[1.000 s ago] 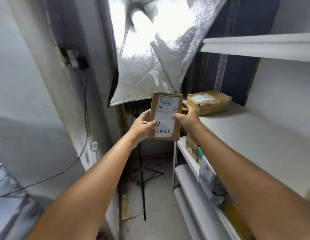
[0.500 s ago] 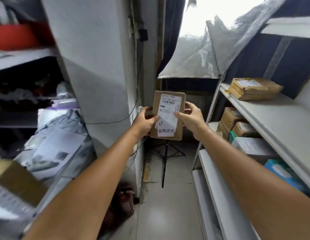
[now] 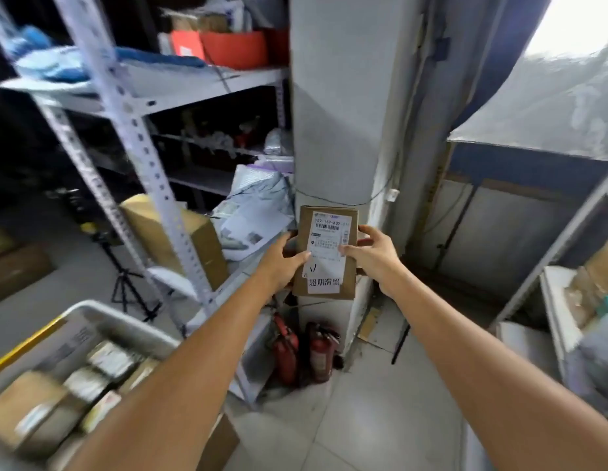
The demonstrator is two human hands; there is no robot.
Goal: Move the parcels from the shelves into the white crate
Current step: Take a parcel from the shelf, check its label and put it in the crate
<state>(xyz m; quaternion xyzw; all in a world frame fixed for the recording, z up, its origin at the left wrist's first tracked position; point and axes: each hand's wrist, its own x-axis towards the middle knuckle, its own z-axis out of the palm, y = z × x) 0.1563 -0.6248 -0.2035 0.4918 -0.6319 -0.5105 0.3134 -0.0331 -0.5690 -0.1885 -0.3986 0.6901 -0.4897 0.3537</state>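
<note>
Parcels [image 3: 27, 399] lie in the white crate [image 3: 102, 312]. Left hand [image 3: 282, 263] and right hand [image 3: 374, 254] grip one brown parcel [image 3: 330, 232] with curled fingers [image 3: 347, 249]. The shelves [image 3: 554, 300] hold more.

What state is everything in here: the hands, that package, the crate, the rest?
brown parcel: held upright in mid-air, label facing the camera.
left hand: grips the brown parcel's left edge.
right hand: grips its right edge, thumb on the label.
white crate: open-topped, with several parcels inside.
fire extinguishers: standing side by side, untouched.
cardboard box: resting on the left-side shelf, untouched.
</note>
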